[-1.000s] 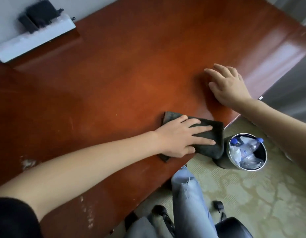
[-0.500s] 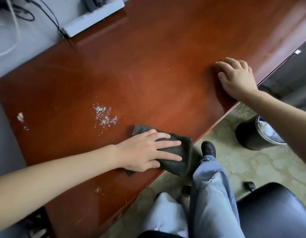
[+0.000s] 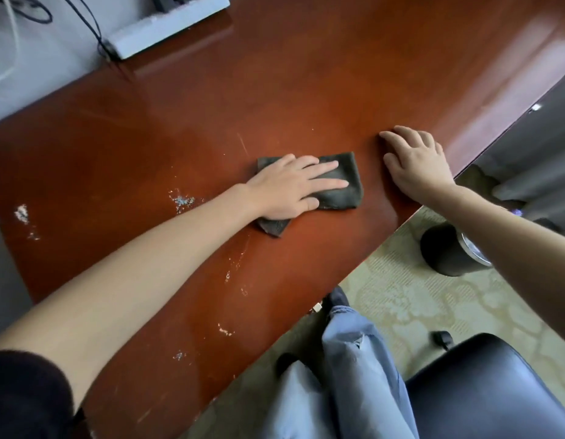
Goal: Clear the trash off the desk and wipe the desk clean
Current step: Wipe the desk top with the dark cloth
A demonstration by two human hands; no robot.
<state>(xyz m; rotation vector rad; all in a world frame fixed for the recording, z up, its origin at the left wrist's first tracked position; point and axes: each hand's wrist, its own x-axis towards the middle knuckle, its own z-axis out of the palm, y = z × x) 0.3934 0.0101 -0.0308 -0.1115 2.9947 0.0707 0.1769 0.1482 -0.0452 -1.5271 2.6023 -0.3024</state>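
Under my palm the cloth (image 3: 335, 188) is dark, matt, napped fabric; the worktop (image 3: 306, 90) is glossy, smooth reddish wood, speckled with pale flecks (image 3: 181, 199).

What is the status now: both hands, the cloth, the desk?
Left hand flat on dark cloth, pressing. Right hand flat on desk, empty. White specks remain.

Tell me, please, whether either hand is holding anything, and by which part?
The left hand presses flat on the middle of the dark cloth, fingers spread, not gripping. The right hand rests bare on the desk.
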